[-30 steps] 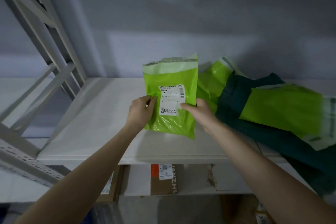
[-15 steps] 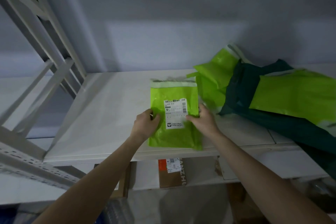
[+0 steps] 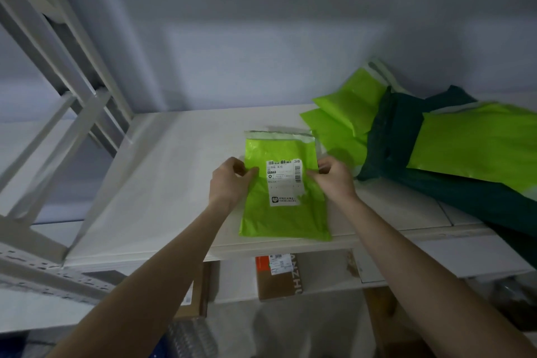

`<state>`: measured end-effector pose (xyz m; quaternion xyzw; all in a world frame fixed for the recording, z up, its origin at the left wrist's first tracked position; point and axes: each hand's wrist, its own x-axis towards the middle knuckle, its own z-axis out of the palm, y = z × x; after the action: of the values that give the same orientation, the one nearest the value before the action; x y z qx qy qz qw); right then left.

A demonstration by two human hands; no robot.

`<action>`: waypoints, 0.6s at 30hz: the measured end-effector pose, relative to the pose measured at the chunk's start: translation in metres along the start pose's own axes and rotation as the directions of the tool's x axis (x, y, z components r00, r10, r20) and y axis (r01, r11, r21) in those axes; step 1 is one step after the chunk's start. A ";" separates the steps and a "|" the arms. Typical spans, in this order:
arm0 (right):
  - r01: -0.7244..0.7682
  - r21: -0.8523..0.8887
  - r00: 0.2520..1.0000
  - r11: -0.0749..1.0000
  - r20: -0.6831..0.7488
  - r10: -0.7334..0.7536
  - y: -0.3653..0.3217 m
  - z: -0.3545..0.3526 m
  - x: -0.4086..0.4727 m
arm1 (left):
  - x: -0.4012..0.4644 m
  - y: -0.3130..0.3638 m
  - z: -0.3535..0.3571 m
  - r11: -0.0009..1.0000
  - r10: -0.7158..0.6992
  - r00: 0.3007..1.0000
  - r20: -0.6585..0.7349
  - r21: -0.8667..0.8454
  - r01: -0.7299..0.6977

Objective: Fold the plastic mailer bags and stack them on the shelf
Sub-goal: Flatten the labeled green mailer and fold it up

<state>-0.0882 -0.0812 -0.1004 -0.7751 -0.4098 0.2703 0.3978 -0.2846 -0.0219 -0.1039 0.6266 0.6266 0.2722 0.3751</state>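
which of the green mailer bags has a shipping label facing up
The lime-green mailer lying flat between the left hand and right hand; its white barcode label shows, unlike the piled bags at right.

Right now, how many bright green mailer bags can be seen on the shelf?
4. One labelled bag lies flat, held at its sides by both hands. Two overlap behind it. One lies on the dark green bags at right. More may be hidden.

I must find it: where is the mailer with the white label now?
The labelled green mailer lies flat on the white shelf, near its front edge, between both hands, left of the mailer pile.
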 end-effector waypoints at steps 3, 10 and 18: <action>0.010 -0.010 1.000 1.000 -0.010 -0.010 -0.002 -0.003 0.002 | 0.005 0.001 0.000 0.997 0.055 0.997 -0.051 0.049 -0.052; 0.109 -0.082 0.987 0.991 -0.105 -0.118 -0.001 -0.007 0.012 | 0.011 0.005 -0.008 0.948 0.195 0.978 -0.075 0.271 -0.168; 0.270 -0.188 0.949 0.944 -0.115 -0.294 -0.006 0.005 0.017 | 0.008 0.019 -0.001 0.829 0.266 0.964 0.029 0.503 -0.244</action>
<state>-0.0854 -0.0625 -0.0999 -0.7566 -0.5091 0.1188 0.3929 -0.2736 -0.0126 -0.0887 0.7745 0.5942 0.1604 0.1462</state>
